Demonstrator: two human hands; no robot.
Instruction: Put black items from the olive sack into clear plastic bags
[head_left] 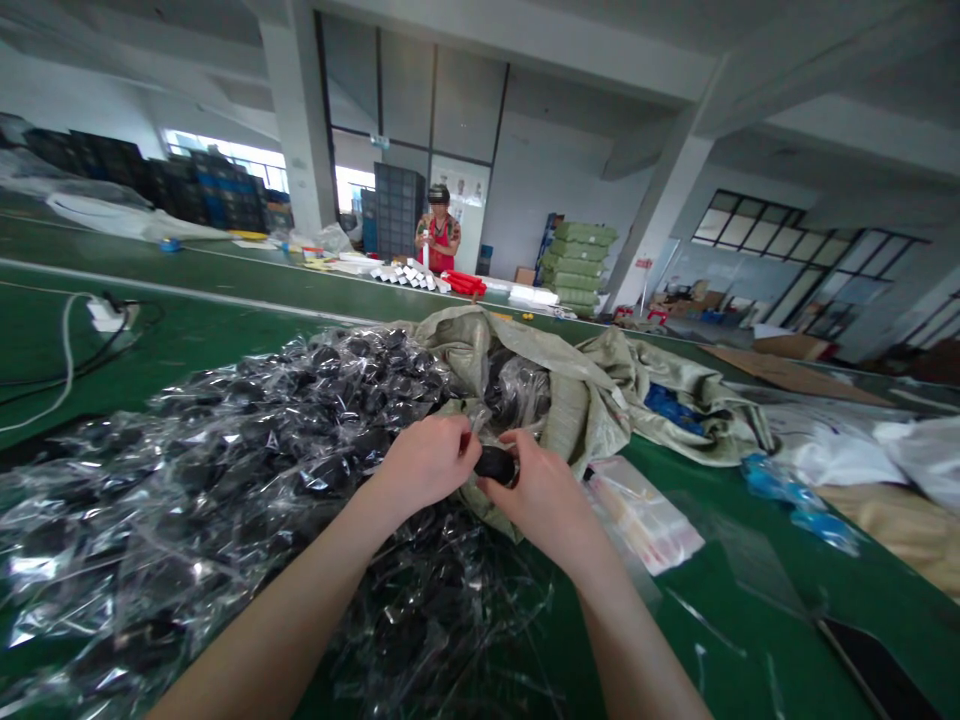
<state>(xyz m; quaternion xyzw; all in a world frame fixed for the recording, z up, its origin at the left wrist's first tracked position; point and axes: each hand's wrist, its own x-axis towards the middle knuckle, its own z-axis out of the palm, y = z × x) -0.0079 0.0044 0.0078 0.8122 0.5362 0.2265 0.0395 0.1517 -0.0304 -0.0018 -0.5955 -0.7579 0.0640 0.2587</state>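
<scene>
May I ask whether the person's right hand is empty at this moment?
No, the right hand has its fingers on a smooth, rounded black object, in front of an olive-green woven sack.

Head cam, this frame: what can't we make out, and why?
All head view:
- Black item: left end hidden by the left hand, right side partly by the right hand.
- Left hand's exact grip: hidden by its own curled fingers.
- Olive sack: deeper contents hidden by its folds.
- Dark flat slab: cut off by bottom edge.
- Wall posters: too small to read.
</scene>
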